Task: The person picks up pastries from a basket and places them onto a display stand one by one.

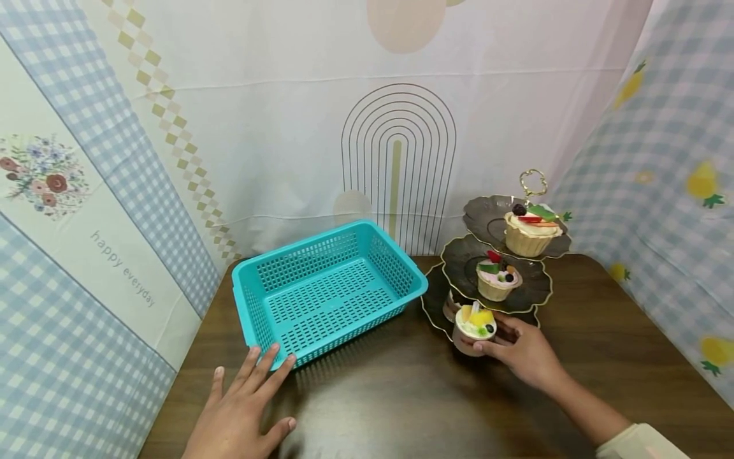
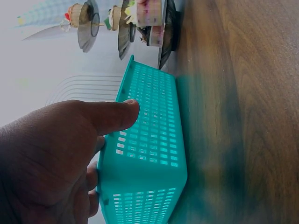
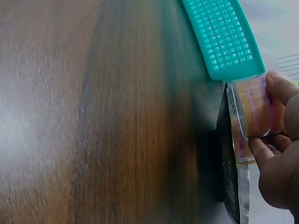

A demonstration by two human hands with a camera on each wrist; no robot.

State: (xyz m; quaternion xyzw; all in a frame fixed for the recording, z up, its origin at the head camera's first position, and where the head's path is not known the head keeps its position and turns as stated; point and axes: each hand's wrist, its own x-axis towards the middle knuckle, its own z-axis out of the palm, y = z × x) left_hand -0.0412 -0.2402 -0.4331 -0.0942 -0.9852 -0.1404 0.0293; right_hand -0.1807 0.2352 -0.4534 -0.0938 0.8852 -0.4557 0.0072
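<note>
My right hand [image 1: 530,357] holds a small dessert cup [image 1: 473,331] between thumb and fingers. White cream with yellow fruit and a dark berry tops it, and layers show through its clear side in the right wrist view. The cup is at the front of the bottom tier [image 1: 434,299] of a dark three-tier dessert stand. Behind it, partly hidden, sits another dessert cup [image 1: 450,307]. My left hand [image 1: 232,414] has its fingers spread, with fingertips at the near left corner of a turquoise plastic basket [image 1: 332,305]. Nothing lies inside the basket.
A fruit-topped tart [image 1: 496,280] sits on the middle tier [image 1: 459,258], and another tart [image 1: 527,239] on the top tier [image 1: 487,223]. A gold handle [image 1: 534,183] crowns the stand. Patterned cloth [image 1: 275,146] hangs around the dark wooden table [image 1: 378,395].
</note>
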